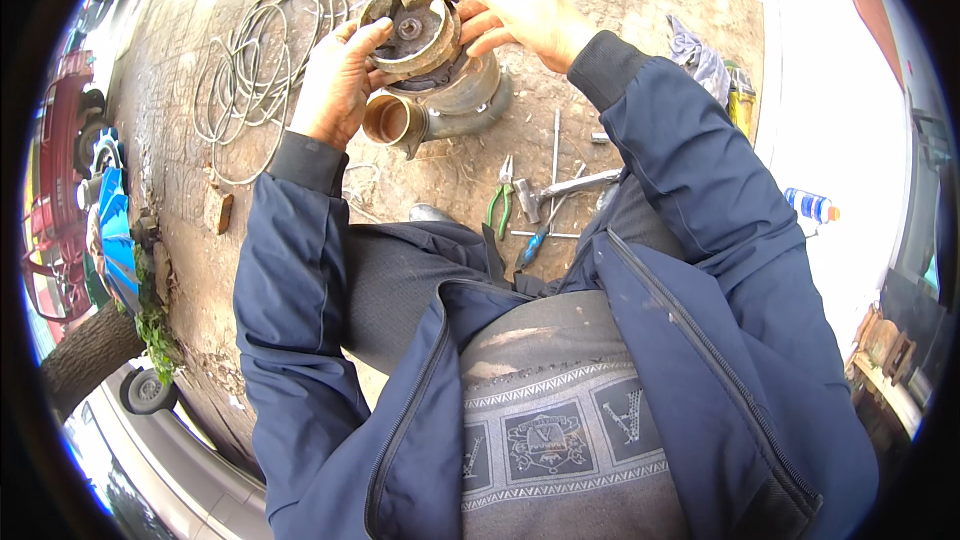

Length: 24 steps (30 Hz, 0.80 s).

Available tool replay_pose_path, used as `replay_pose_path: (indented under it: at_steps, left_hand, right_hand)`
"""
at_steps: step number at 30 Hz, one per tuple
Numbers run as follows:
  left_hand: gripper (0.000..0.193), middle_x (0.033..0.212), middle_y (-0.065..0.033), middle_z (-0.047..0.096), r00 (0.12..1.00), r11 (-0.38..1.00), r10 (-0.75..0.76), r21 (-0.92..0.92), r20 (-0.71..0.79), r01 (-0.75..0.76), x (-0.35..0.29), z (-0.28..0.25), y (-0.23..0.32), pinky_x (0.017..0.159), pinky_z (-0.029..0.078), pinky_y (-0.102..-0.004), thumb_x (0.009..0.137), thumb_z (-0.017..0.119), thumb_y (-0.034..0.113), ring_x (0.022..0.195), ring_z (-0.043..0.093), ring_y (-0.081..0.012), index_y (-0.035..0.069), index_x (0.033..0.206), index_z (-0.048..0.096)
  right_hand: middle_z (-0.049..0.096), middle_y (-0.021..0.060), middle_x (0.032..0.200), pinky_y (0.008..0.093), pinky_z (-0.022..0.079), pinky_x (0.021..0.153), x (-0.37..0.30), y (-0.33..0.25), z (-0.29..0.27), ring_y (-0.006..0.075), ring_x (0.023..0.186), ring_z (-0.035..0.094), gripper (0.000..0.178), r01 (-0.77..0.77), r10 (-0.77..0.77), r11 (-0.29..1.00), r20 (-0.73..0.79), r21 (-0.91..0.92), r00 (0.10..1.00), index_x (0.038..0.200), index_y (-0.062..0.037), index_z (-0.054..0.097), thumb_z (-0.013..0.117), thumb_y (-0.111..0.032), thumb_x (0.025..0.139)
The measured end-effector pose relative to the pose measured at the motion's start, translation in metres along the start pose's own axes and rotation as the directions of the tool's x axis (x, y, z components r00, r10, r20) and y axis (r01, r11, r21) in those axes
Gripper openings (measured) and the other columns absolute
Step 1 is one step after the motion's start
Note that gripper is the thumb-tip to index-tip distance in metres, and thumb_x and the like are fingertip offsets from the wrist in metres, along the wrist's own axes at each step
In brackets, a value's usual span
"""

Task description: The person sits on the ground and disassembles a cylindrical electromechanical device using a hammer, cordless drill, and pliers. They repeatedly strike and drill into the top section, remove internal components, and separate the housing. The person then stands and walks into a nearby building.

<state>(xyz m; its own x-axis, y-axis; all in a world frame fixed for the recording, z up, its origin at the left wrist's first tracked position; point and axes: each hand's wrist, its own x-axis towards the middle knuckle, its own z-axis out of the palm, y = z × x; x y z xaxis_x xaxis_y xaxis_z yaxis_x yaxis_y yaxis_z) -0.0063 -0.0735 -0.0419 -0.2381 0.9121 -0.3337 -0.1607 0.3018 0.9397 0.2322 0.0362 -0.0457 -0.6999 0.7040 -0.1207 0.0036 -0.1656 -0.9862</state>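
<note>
A round, rusty metal pump part [447, 38] with a raised rim and a dark hub inside is tilted toward me at the upper middle. My left hand [338, 78] grips its left side, thumb over the rim and fingers underneath. At the right side of the rim is my right hand [520, 12], its fingers curled against the edge; bright light washes out its far fingertips. Just below and behind stands a grey metal pump body [468, 95] with a wide, open pipe mouth [392, 120] facing me. Whether the round part touches the body is hidden.
Green-handled pliers [502, 202], a hammer [528, 198], a blue-handled screwdriver [535, 245] and metal rods lie on the ground before my legs. A loose coil of cable [262, 70] spreads at left, near a brick piece [218, 210]. A grey rag [698, 60] lies at right.
</note>
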Motion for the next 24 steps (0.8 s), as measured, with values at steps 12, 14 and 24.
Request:
replay_pose_path:
  at_steps: [12, 14, 24]
  left_hand:
    - [0.071, 0.125, -0.0237, 0.070, 0.976, 0.991, 0.136, 0.017, -0.172, -0.135, 0.002, -0.024, 0.007, 0.075, 0.068, -0.0320, 0.104, 0.073, 0.048, 0.089, 0.076, -0.0219, -0.009, 0.141, 0.054]
    - [0.076, 0.131, -0.0269, 0.068, 0.965, 0.989, 0.146, 0.008, -0.216, -0.148, 0.002, -0.036, 0.006, 0.077, 0.068, -0.0339, 0.104, 0.072, 0.051, 0.096, 0.077, -0.0266, -0.009, 0.144, 0.051]
    - [0.075, 0.137, -0.0272, 0.062, 0.955, 0.988, 0.153, 0.041, -0.256, -0.147, -0.002, -0.054, -0.004, 0.082, 0.068, -0.0403, 0.104, 0.073, 0.051, 0.104, 0.078, -0.0350, -0.007, 0.144, 0.047]
  right_hand:
    - [0.072, 0.0201, 0.105, 0.0370, 0.062, 0.066, 0.016, 0.004, -0.017, 0.0292, 0.083, 0.076, 0.054, -0.090, 0.104, 0.961, -0.041, 0.263, 0.994, 0.129, 0.0005, 0.059, 0.059, -0.050, 0.111]
    - [0.072, 0.0192, 0.106, 0.0359, 0.062, 0.066, 0.014, 0.000, -0.021, 0.0276, 0.083, 0.075, 0.055, -0.118, 0.147, 0.954, -0.088, 0.276, 0.985, 0.130, -0.0002, 0.058, 0.059, -0.051, 0.110]
    - [0.073, 0.0169, 0.101, 0.0340, 0.059, 0.068, 0.012, -0.010, -0.027, 0.0225, 0.079, 0.071, 0.052, -0.233, 0.267, 0.954, -0.176, 0.191, 0.947, 0.125, -0.0027, 0.061, 0.060, -0.052, 0.109]
